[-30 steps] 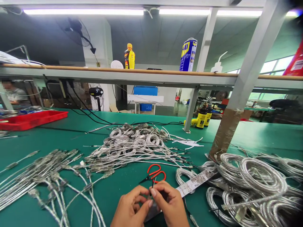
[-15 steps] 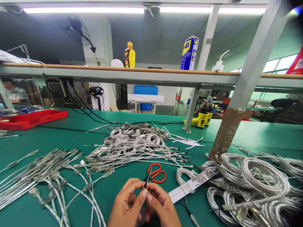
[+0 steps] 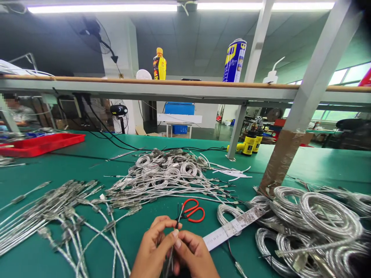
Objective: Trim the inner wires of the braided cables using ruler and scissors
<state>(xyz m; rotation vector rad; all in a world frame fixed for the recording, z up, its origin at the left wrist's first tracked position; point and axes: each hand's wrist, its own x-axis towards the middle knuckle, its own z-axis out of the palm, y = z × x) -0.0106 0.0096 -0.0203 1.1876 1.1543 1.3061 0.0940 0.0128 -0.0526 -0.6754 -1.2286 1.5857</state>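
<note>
Steadying the Wire Ends

The left hand (image 3: 156, 247) and right hand (image 3: 197, 253) pinched a thin cable (image 3: 177, 222) between closed thumbs and fingertips at near centre, wire ends (image 3: 181, 211) upward. A light, steady grip just below these suited the step. Red-handled scissors (image 3: 199, 221) lay just beyond.

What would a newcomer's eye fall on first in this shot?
Probably the red-handled scissors on the green table, just beyond the left hand and right hand, which hold thin wires between them. Next, perhaps the heap of silvery cables mid-table, and the blue can on the shelf above.
</note>
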